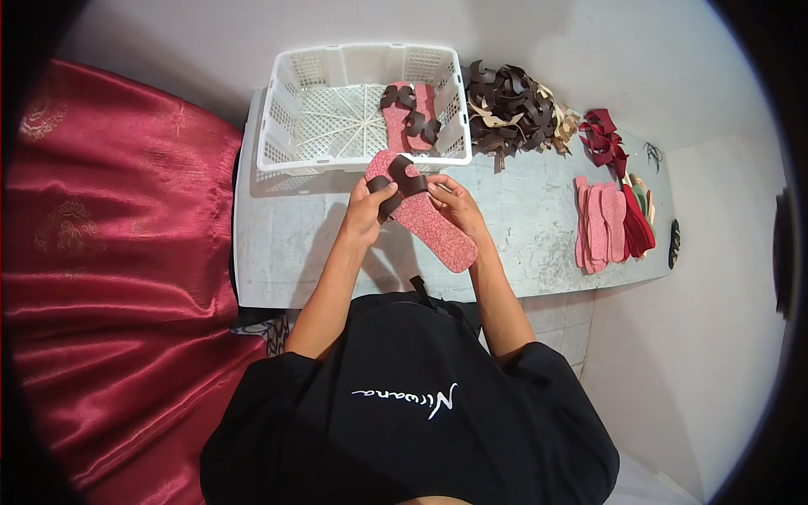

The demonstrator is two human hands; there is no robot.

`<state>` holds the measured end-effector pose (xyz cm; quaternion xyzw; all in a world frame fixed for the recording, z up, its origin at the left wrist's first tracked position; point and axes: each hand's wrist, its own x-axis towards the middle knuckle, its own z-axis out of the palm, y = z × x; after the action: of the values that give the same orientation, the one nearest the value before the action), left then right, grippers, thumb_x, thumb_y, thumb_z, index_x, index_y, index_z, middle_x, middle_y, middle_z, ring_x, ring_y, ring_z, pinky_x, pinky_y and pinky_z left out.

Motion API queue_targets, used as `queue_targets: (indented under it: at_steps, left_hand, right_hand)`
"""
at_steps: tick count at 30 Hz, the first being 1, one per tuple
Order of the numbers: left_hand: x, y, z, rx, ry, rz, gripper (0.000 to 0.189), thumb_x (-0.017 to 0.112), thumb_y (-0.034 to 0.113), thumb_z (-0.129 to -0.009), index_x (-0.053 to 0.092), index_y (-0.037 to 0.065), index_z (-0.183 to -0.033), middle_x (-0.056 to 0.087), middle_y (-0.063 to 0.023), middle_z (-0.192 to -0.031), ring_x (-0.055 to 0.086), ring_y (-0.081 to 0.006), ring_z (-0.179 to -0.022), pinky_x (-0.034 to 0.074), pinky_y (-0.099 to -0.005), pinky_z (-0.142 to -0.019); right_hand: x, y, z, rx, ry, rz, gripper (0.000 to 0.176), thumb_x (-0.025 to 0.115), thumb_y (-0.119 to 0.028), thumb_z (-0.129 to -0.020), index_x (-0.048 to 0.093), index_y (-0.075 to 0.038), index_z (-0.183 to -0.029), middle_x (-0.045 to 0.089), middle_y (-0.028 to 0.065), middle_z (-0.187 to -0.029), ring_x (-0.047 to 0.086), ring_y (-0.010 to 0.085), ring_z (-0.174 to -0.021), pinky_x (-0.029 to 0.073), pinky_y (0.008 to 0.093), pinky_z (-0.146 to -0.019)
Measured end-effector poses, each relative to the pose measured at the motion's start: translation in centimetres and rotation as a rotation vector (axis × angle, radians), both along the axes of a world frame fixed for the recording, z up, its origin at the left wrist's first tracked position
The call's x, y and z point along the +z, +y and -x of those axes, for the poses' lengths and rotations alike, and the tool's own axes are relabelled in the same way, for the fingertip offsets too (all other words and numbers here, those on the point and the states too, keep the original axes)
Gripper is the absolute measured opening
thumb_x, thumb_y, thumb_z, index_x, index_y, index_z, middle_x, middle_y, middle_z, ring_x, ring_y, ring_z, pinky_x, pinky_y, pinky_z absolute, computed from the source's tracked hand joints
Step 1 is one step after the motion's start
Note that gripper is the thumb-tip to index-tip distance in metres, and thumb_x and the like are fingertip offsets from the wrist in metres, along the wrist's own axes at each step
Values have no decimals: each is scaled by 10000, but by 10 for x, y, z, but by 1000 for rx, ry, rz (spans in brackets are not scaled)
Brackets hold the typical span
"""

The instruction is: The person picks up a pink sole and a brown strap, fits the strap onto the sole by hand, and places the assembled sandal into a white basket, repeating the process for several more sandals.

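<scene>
Black shirt (404,358) nearest cam, then at 12 o'clock a pink sandal (436,231), L hand (364,212) + R hand (453,204) pinching it by its brown strap (411,175), prob. strap-adjusting step, next move calling for steady grip b/s, w/ white basket (353,61) at 11.

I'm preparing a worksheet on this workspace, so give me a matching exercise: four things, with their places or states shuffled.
1. White basket
2. Nearest sandal
3. Dark and beige strips
4. Pink soles

A. Beside the red pieces
B. Gripped by left hand and right hand
C. Holds other sandals
D. Heaped just right of the basket

Pairs: 1-C; 2-B; 3-D; 4-A
</scene>
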<state>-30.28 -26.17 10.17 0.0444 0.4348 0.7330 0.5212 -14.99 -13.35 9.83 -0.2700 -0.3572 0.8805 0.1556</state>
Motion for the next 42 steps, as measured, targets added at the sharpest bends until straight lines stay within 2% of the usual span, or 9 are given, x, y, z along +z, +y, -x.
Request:
queue_targets:
  at_steps: [3, 6, 8, 9, 12, 16, 29, 39, 42]
  left_hand:
    - [-4, 5, 5, 10, -6, -48, 331, 667, 29, -888, 545, 59, -1194, 655, -57, -1044, 672, -168, -909, 576, -316, -769]
    - [-7, 7, 10, 66, -49, -45, 299, 656, 41, -896, 575, 50, -1185, 655, -56, -1073, 662, -176, -951, 555, -335, -835]
    - [-19, 10, 16, 142, -39, -77, 255, 659, 33, -892, 593, 69, -1136, 654, -39, -1024, 657, -169, -911, 552, -326, -811]
    - [-21, 12, 17, 147, -41, -72, 255, 659, 33, -892, 593, 69, -1136, 654, -39, -1024, 657, -169, -911, 552, -326, -811]
    - [-19, 16, 13, 310, -44, -135, 229, 657, 23, -896, 597, 77, -1110, 651, -21, -961, 651, -153, -867, 550, -318, -754]
    - [-7, 18, 9, 283, -34, -133, 269, 690, 0, -860, 581, 78, -1094, 608, -9, -938, 579, -112, -771, 518, -277, -683]
    - [2, 24, 19, 379, 120, -178, 347, 673, -44, -839, 588, 38, -1165, 658, -58, -1050, 642, -151, -924, 521, -310, -802]
    - [-5, 23, 4, 377, 181, -165, 374, 682, -46, -826, 576, 63, -1168, 648, -55, -1053, 647, -162, -926, 532, -313, -799]
    - [-9, 26, -5, 452, 213, -172, 399, 672, -66, -815, 555, 49, -1178, 635, -76, -1093, 637, -181, -970, 527, -324, -830]
  right_hand:
    - [-7, 0, 3, 23, 30, 4, 260, 664, -126, -931, 602, -5, -1152, 692, 53, -989, 651, 129, -949, 545, 300, -864]
    - [-36, -10, 8, -1, 85, 8, 258, 616, -116, -958, 566, -11, -1189, 681, 127, -1082, 682, 197, -966, 564, 328, -882]
    - [-36, -41, 13, -118, -21, 120, 312, 610, -72, -934, 550, -26, -1237, 628, 145, -1213, 643, 236, -1086, 515, 405, -996]
    - [-33, -47, 12, 5, 39, 100, 405, 620, -32, -889, 533, -55, -1284, 583, 131, -1281, 596, 254, -1169, 462, 454, -1047]
    - [-15, -71, 22, -68, 127, 110, 424, 672, -32, -853, 514, -90, -1242, 616, 72, -1186, 612, 209, -1125, 428, 432, -1038]
    - [-1, -81, 49, -256, -2, 125, 400, 716, -116, -887, 467, -136, -1200, 636, 24, -1093, 605, 149, -999, 414, 413, -973]
    - [37, -75, 75, -277, -134, 161, 293, 539, -167, -1011, 433, -170, -1284, 615, 59, -1142, 581, 182, -1040, 406, 395, -950]
    - [30, -81, 68, -366, -116, 182, 195, 535, -157, -1003, 437, -140, -1171, 635, 63, -1106, 616, 163, -980, 410, 384, -896]
    - [28, -87, 65, -439, -84, 206, 256, 625, -181, -964, 429, -156, -1126, 625, 52, -1063, 600, 166, -936, 394, 393, -902]
